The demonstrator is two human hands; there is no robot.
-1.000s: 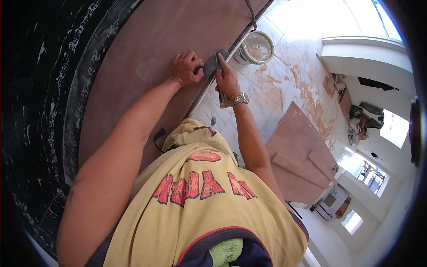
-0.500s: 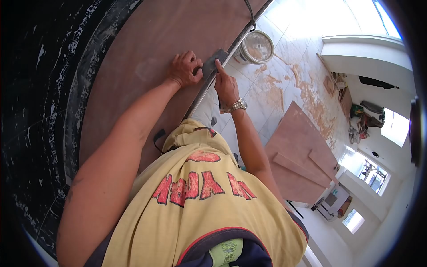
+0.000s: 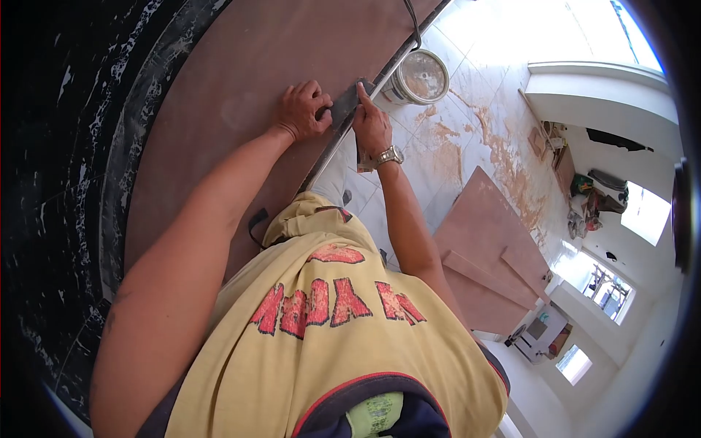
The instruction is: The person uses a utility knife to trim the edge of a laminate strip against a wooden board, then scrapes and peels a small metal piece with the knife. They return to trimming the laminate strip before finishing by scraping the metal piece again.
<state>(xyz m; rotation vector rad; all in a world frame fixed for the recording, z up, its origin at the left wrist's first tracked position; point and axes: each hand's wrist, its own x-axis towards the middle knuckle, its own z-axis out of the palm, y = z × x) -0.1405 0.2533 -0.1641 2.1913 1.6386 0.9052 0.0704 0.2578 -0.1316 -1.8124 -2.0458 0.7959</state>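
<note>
A dark grey flat strip (image 3: 345, 104) lies across the edge of a large reddish-brown board (image 3: 219, 95); its exact kind cannot be made out. My left hand (image 3: 303, 109) rests on the board with fingers curled, thumb and fingertips at the strip's inner end. At the outer end is my right hand (image 3: 372, 128), index finger stretched along the strip and pressing on it. The other right fingers bend down past the board's edge, partly hidden. Below that wrist, which wears a metal watch (image 3: 391, 155), part of a dark, brown-edged object shows.
A lidded bucket (image 3: 422, 77) stands on the tiled floor beyond the edge, near a dark cable (image 3: 415, 29). Another brown board (image 3: 489, 255) with loose strips lies to the right. Brown dust marks the tiles. Black marbled stone (image 3: 66, 182) borders the left.
My right hand has shifted slightly forward along the board's edge, its index fingertip now farther up the strip. My left hand stays nearly where it was.
</note>
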